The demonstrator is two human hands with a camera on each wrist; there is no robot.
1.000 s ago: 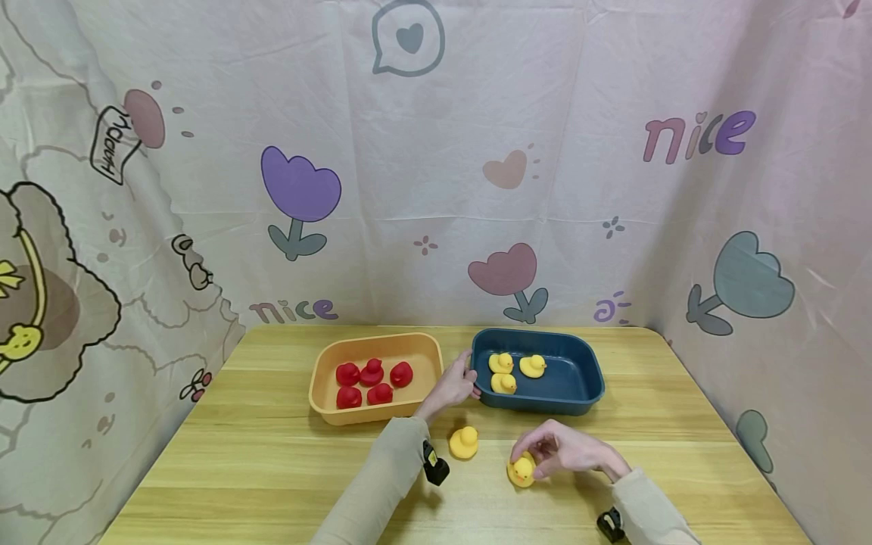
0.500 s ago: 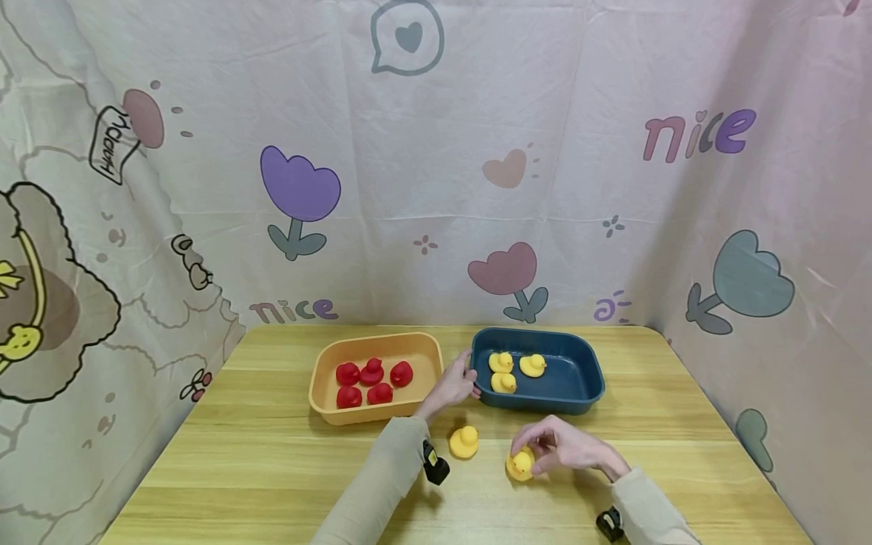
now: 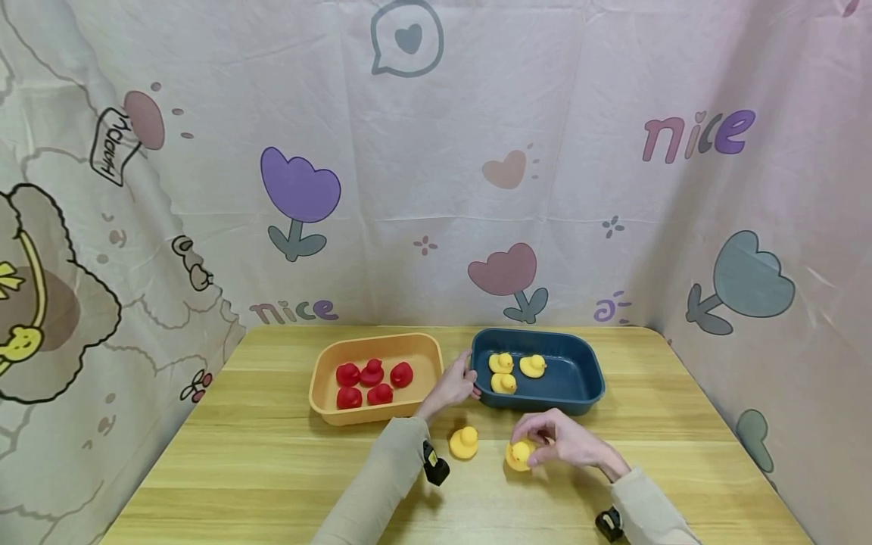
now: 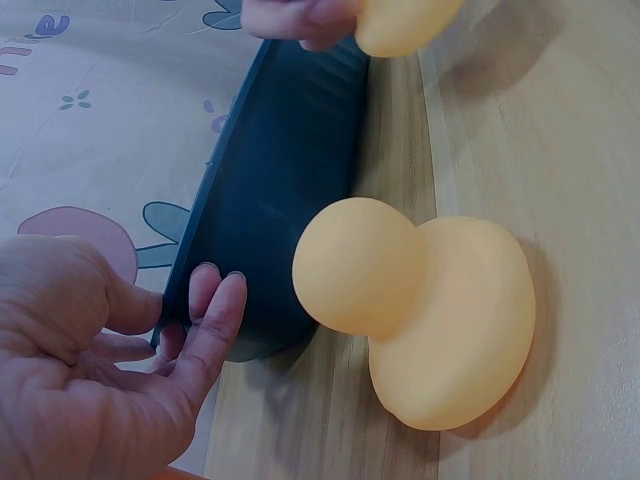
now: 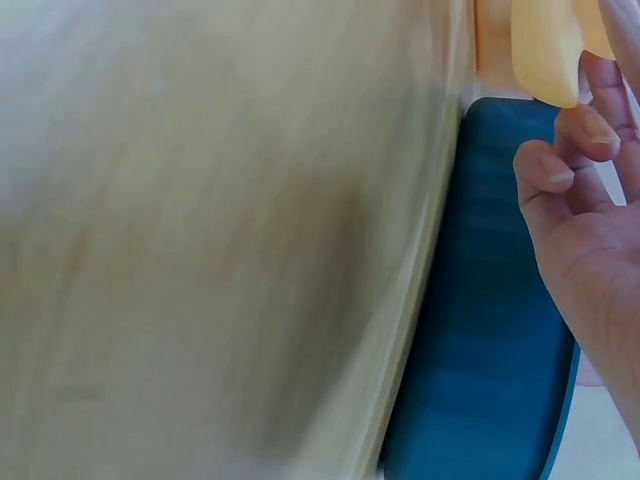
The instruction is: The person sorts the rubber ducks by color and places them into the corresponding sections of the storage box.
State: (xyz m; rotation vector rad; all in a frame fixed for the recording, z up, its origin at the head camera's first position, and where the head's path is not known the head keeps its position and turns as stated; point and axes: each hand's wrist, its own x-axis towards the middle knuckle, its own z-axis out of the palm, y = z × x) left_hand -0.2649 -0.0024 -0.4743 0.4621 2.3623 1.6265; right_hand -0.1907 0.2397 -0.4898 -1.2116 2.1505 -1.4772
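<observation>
My left hand point(image 3: 451, 384) pinches the left end of a blue plastic bin point(image 3: 538, 401) between thumb and fingers, as the left wrist view shows at the bin's rim point(image 4: 207, 190). My right hand point(image 3: 571, 440) grips a yellow rubber duck point(image 3: 518, 456) by thumb and fingertips, in front of the bin. In the right wrist view this duck point(image 5: 546, 50) shows at the top edge, raised off the table. Another yellow duck point(image 3: 464, 443) sits on the table near my left wrist. Inside the bin are three yellow ducks point(image 3: 533, 366), grouped toward its left side.
Left of the blue bin stands an orange bin point(image 3: 425, 348) with several red ducks point(image 3: 379, 393) in it. Both bins are at the far side of the wooden table point(image 3: 225, 462). A printed cloth point(image 3: 409, 151) hangs behind and along the sides.
My right hand has moved a little away from me, toward the blue bin, carrying the duck along and lifting it. The left hand stays at the bin's edge.
</observation>
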